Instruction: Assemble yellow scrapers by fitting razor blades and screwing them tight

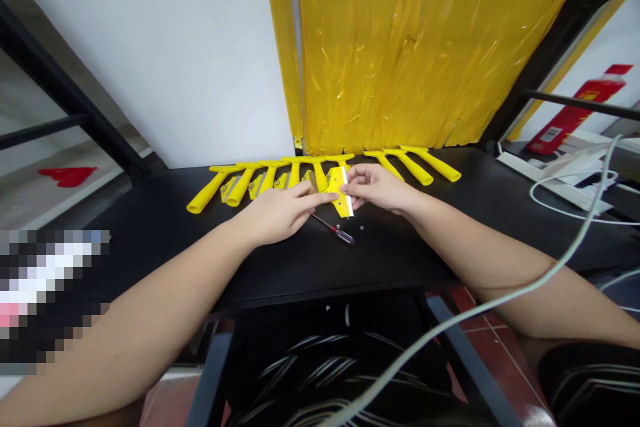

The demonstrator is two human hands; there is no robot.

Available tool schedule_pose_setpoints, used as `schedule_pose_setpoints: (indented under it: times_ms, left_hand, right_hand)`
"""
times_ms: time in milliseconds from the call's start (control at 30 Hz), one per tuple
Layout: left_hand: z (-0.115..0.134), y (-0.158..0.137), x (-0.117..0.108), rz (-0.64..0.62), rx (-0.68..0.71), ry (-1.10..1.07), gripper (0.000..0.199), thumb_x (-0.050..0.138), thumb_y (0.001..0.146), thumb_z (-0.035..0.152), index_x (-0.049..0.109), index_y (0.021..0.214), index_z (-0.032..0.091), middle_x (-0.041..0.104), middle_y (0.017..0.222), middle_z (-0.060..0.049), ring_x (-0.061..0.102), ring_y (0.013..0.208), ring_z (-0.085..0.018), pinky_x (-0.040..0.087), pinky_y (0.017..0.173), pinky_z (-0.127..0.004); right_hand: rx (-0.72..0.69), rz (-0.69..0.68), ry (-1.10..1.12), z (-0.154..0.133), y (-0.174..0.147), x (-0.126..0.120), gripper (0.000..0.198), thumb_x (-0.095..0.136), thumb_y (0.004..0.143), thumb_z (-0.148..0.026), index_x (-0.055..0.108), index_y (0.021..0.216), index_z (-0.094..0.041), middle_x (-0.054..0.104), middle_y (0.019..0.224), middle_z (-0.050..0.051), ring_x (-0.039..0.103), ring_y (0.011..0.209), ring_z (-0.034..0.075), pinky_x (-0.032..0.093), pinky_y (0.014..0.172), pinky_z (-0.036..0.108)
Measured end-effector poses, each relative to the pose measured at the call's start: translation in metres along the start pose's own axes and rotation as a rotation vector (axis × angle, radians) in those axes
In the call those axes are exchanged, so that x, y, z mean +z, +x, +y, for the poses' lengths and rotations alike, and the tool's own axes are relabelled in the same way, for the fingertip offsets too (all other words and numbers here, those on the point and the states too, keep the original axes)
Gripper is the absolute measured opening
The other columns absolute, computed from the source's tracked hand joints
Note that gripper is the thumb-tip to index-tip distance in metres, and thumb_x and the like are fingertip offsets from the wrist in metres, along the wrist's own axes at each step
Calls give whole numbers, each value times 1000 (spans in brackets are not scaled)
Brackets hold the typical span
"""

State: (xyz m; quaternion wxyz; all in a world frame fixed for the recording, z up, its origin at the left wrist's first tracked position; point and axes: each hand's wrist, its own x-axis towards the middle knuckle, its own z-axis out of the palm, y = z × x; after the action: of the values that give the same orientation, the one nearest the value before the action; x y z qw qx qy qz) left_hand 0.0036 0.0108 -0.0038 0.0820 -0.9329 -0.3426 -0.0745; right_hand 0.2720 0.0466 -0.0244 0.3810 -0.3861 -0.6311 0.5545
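Over the black table, both my hands meet at a yellow scraper head (338,188) with a white strip (349,205) along its right edge. My left hand (275,215) reaches in from the left, its index finger stretched onto the yellow plate and its other fingers curled. On the other side, my right hand (376,187) is closed, thumb and fingers pinching the strip edge. A screwdriver (344,235) with a clear handle lies just below the hands, beside small metal pieces (361,227). Whatever is under my left fingers is hidden.
Several yellow scraper handles (205,193) lie in a row along the back, some with scraper heads (256,185) between them. A yellow-wrapped panel (390,53) stands behind. At right are a red bottle (575,110), white strips and a pale cable (500,303) crossing near my right arm.
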Motion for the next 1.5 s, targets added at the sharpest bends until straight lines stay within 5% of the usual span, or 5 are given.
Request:
schedule_pose_setpoints:
  times_ms: [233,400,667,1033,1500]
  left_hand:
    - [-1,0,1,21,6,22,49,43,110,30,55,155,43,64,118,-4,55,77,-14,40,64,-28]
    - [-4,0,3,1,-11,16,48,43,110,30,58,153,42,65,118,-4,57,79,-15,41,65,-28]
    - [-3,0,2,6,-9,23,48,42,110,30,57,154,43,65,119,-4,58,78,-14,39,65,-27]
    - [2,0,1,23,39,50,47,43,110,30,59,152,45,64,114,-3,58,78,-14,40,63,-27]
    - [6,-1,-1,55,66,125,47,41,111,32,57,153,45,65,117,-5,52,68,-12,38,59,-25]
  right_hand:
    - [50,-14,-371,-13,-10,-15,29,86,84,-40,66,81,-20,72,69,3,69,58,15,62,59,30]
    - [149,-415,-803,-28,-29,-24,15,82,81,-27,79,95,-20,78,81,2,71,68,17,53,63,29]
    - [-1,-386,-971,-24,-31,-9,11,74,79,-9,76,79,-21,78,80,2,70,72,18,50,70,31]
    - [-518,57,-749,-13,-15,-12,6,75,89,-25,73,88,-19,59,92,4,54,73,15,47,68,31]
    - [-336,47,-248,4,-2,-3,39,85,80,-41,53,91,-23,55,84,-4,52,64,11,40,59,29]
